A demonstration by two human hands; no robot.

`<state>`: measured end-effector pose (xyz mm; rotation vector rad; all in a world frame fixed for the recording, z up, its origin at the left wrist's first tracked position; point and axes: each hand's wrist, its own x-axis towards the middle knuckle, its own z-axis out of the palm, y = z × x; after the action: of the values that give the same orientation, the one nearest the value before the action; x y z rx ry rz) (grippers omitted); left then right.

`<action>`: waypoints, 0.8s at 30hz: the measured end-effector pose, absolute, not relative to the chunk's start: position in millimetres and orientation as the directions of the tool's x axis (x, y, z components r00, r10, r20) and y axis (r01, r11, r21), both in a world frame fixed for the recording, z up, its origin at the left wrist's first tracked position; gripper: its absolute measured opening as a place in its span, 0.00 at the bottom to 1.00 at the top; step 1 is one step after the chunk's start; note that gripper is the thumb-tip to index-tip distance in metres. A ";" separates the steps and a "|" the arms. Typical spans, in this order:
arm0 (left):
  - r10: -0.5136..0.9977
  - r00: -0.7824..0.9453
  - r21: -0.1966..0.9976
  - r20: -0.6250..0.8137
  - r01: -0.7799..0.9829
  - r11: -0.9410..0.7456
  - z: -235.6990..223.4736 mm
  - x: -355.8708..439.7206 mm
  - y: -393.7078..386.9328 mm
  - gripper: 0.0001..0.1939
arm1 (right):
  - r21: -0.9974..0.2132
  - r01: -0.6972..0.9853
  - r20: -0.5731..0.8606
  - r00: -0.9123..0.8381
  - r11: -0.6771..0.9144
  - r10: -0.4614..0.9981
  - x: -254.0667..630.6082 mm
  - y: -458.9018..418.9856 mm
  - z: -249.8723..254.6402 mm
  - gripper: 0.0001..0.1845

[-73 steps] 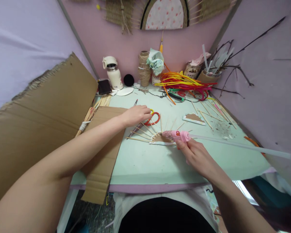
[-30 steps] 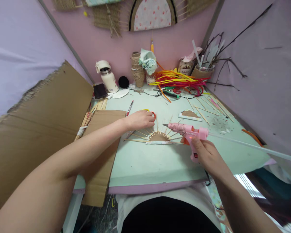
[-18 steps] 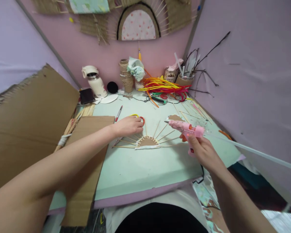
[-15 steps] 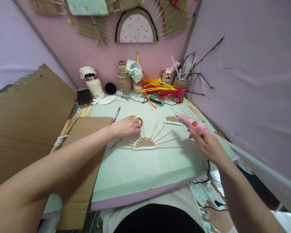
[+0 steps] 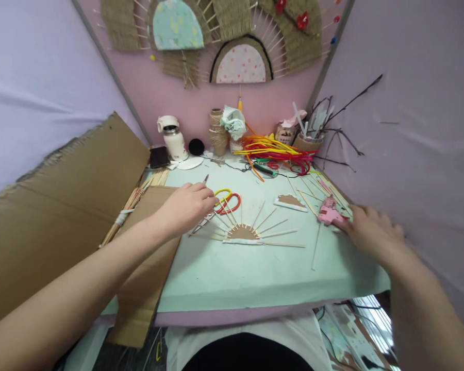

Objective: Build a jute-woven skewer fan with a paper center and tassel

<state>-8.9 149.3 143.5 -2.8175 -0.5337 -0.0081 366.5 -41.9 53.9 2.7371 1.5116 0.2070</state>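
Pink wall (image 5: 139, 87), pale green bench (image 5: 263, 281). Glue gun (image 5: 328, 212) now down at bench's right side, no longer held aloft; right hand (image 5: 375, 229) at its handle, grip unclear. Left hand (image 5: 189, 206) by scissors (image 5: 239, 202), fingers curled, grip unclear. Cardboard half-circle (image 5: 244, 233) with fanned sticks (image 5: 282, 244) lies mid-bench, no tool over it.

Left hand (image 5: 190, 206) curled; right hand (image 5: 376, 232) extended outward.

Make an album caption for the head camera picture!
Left hand by scissors, right hand at a pink glue gun, a cardboard half-circle with sticks between them.
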 end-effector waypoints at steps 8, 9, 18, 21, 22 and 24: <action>0.479 0.848 0.115 0.226 0.465 -0.878 89.2 28.3 -3.4 0.09 | -0.342 0.935 0.272 0.005 0.092 0.962 261.9 34.3 129.1 0.09; 0.488 0.814 0.170 0.316 0.457 -0.873 73.4 31.7 -12.6 0.10 | -0.357 0.925 0.176 -0.067 0.127 0.982 248.0 51.3 129.3 0.10; 0.524 0.670 0.286 0.526 0.441 -0.851 18.7 20.1 -10.5 0.12 | -0.247 0.968 -0.176 -0.002 -0.042 0.984 181.8 140.7 97.4 0.12; 0.538 0.683 0.278 0.494 0.462 -0.842 17.4 20.7 -10.4 0.14 | -0.219 0.972 -0.241 0.035 -0.089 0.970 174.8 144.9 88.6 0.15; 0.546 0.684 0.278 0.484 0.472 -0.837 16.8 21.1 -10.7 0.14 | -0.212 0.972 -0.254 0.042 -0.098 0.966 173.6 145.3 86.1 0.16; 0.559 0.684 0.281 0.468 0.484 -0.829 15.6 21.4 -11.1 0.15 | -0.201 0.973 -0.267 0.054 -0.111 0.962 172.5 145.7 82.2 0.16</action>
<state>21.4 -11.1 15.6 -3.0054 -0.9357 -0.9094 172.5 145.7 82.2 2.2566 2.0722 -0.5248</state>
